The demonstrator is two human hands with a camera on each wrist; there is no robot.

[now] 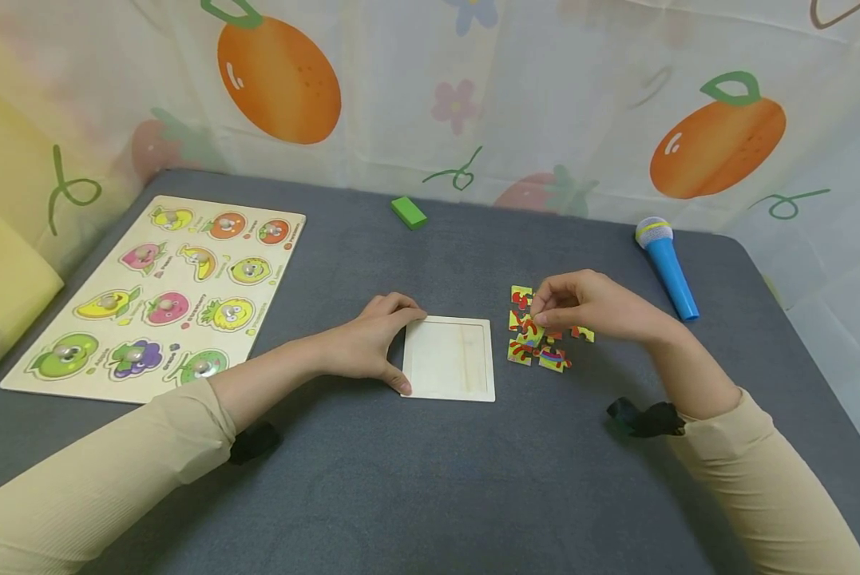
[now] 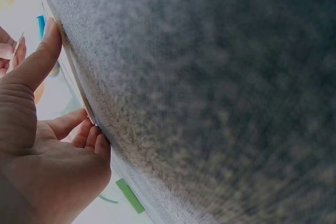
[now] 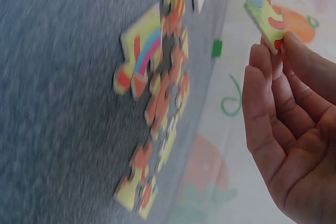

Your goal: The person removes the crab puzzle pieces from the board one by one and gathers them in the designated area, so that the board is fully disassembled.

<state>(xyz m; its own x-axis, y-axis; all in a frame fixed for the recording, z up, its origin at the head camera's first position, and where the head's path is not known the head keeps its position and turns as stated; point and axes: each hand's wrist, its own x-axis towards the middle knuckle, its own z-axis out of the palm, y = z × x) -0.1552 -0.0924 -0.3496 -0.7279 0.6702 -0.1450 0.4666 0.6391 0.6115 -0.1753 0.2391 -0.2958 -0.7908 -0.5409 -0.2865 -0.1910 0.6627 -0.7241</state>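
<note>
A square, pale wooden puzzle tray (image 1: 447, 359) with a raised rim lies flat on the table in the head view. My left hand (image 1: 365, 345) holds its left side, thumb at the near corner and fingers at the far one. Between thumb and fingertips, my right hand (image 1: 595, 307) pinches a jigsaw piece (image 3: 266, 17), yellow with red and blue markings, raised off the table in the right wrist view. Below that hand lie several loose jigsaw pieces (image 1: 553, 358), yellow with red patterns, one bearing a rainbow stripe. The hand partly covers them in the head view.
On the left lies a large fruit peg board (image 1: 178, 303) with knobbed fruit pieces. A green block (image 1: 409, 213) sits at the back, and a blue toy microphone (image 1: 668, 267) at the right. A fruit-print curtain (image 1: 401, 88) hangs behind the grey table (image 1: 415, 487).
</note>
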